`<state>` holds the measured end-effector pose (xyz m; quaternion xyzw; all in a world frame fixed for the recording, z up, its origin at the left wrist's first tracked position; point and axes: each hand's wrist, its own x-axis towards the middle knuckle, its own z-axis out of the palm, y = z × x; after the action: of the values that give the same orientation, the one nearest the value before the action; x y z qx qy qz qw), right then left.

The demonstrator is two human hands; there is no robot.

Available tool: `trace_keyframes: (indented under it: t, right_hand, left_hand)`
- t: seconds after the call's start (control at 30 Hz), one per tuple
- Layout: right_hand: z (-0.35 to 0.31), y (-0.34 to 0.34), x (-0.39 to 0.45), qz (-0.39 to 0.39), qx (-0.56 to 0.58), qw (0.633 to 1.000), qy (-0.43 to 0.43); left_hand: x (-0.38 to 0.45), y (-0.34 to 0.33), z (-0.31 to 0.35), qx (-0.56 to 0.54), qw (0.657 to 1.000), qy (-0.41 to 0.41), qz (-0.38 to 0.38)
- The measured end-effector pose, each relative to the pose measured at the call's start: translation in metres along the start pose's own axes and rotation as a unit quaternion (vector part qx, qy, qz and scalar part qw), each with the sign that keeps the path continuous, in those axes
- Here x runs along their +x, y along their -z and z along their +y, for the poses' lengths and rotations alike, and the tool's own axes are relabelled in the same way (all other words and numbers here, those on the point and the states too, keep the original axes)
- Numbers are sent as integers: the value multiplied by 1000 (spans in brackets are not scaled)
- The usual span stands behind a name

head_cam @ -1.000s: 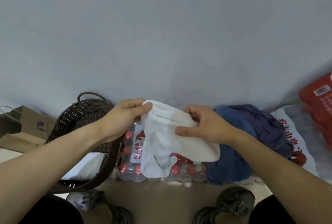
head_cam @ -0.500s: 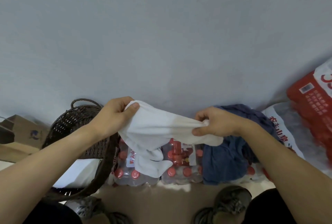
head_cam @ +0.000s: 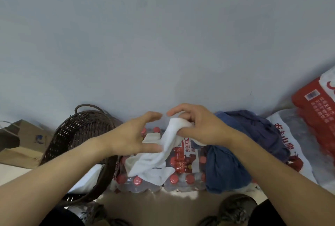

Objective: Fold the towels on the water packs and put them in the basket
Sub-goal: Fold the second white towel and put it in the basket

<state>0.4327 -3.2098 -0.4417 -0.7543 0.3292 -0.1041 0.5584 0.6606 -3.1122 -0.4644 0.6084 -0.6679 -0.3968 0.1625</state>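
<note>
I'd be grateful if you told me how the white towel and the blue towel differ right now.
The white towel is held up in the right hand; the blue towel lies untouched. The white one hangs stretched, the blue one sits bunched in a heap. Both are over the water packs.

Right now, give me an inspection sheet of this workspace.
Surface: water packs with red caps on the floor, against a grey wall.
Job's things: white towel bunched and draped over the packs; blue towel heaped to its right; wicker basket at left.
Clutter: paper bag far left; red and white packs at right.
Hands: right hand grips the white towel's top; left hand has its fingers spread, thumb touching the towel.
Cables: nothing seen.
Surroundings: shoes at the bottom edge.
</note>
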Motion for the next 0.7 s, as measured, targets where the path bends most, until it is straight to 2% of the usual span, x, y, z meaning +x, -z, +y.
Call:
trace_keyframes:
  t: [0.07, 0.13, 0.2, 0.3, 0.37, 0.53, 0.7]
  right_hand:
    - [-5, -12, 1, -20, 5, 1000, 13]
    - [-7, -18, 2, -22, -1, 999, 26]
    - [-6, -18, 0, -16, -19, 999, 28]
    - [-5, -14, -3, -7, -43, 999, 11]
    - [-6, -8, -6, -23, -57, 998, -16]
    - [-11, -5, -9, -167, -169, 969, -71]
    - [0, 2, -7, -159, -128, 973, -112]
  left_hand:
    - [4, -10, 20, -110, 992, -63, 13]
    - [4, -13, 32, -154, 984, -82, 22]
    - [3, -10, 35, -137, 988, -71, 30]
    - [2, -2, 30, -48, 996, -49, 48]
    - [2, 1, 25, -17, 998, -46, 29]
    - [-1, 7, 21, -40, 996, -56, -58]
    - [1, 20, 3, -78, 995, -18, -63]
